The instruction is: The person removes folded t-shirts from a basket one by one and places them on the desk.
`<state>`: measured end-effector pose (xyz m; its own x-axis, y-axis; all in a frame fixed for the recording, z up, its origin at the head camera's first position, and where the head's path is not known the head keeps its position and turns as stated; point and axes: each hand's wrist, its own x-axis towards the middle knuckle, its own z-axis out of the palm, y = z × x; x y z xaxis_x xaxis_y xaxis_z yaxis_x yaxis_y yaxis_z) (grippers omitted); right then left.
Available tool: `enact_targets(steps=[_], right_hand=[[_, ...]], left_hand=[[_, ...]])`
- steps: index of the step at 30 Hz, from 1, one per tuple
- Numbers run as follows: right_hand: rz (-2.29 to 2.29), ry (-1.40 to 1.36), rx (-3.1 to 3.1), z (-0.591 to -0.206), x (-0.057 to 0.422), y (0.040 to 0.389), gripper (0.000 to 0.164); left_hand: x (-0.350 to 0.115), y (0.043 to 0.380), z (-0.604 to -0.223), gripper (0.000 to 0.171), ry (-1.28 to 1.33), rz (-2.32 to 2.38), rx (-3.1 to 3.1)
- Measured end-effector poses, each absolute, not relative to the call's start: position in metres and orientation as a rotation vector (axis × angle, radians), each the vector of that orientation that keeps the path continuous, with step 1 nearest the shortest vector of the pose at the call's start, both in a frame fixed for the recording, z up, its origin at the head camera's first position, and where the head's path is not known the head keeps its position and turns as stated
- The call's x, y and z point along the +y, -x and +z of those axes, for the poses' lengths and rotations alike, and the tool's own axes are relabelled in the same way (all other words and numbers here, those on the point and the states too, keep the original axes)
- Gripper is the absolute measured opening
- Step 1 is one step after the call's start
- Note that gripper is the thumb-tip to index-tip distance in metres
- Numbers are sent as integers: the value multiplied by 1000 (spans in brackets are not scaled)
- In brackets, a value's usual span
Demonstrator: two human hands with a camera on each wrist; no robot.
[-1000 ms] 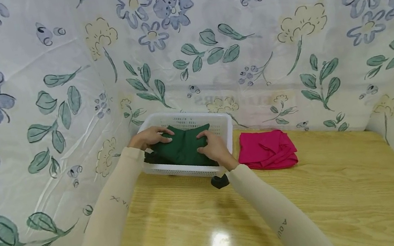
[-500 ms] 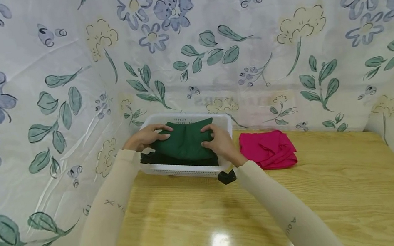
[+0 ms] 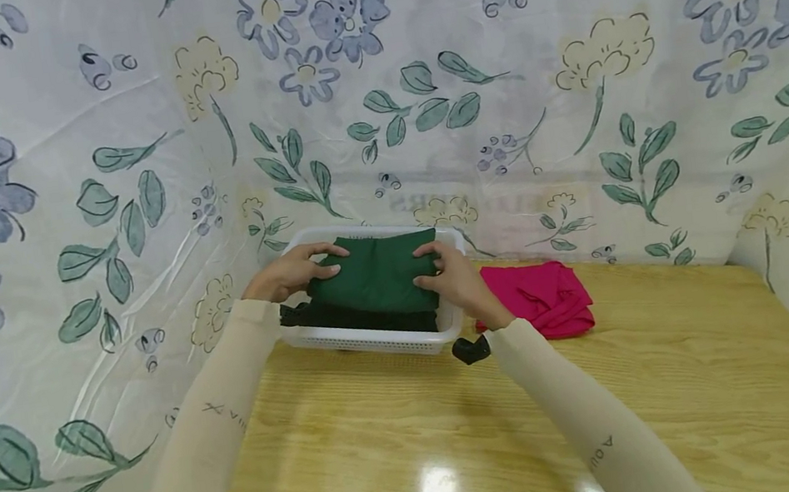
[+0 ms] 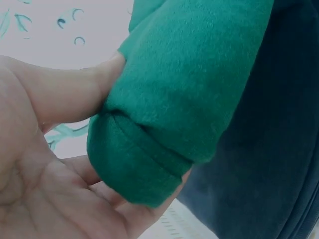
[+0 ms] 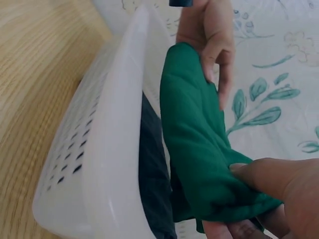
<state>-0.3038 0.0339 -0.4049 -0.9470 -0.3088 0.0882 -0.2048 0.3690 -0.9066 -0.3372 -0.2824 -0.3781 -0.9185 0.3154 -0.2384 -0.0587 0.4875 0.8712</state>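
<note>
The left hand (image 3: 295, 272) and right hand (image 3: 456, 280) pinch opposite ends of the green cloth (image 3: 372, 274), over the black cloth (image 3: 367, 317) in the white basket (image 3: 378, 342). I'd hold both ends level so its folds don't slip.

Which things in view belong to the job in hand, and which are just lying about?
In the job (likely):
Green cloth, held in left grip and right grip
White basket, under the green cloth
Dark cloth, in the basket

Lying about, or setting:
Pink cloth, on the table, in neither grip; role unclear
Floral sheet, backdrop
</note>
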Motion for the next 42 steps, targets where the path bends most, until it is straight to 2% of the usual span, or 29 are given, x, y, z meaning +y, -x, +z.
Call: enact_targets(steps=[13,42], right_hand=[[-1712,452,2438,-398,49,303,41],[-1811,489,2427,-392,110,294,43]], left_hand=[[-275,334,-370,41,-248,1459,2398],[-211,328,-355,36,-299,1490,2425]])
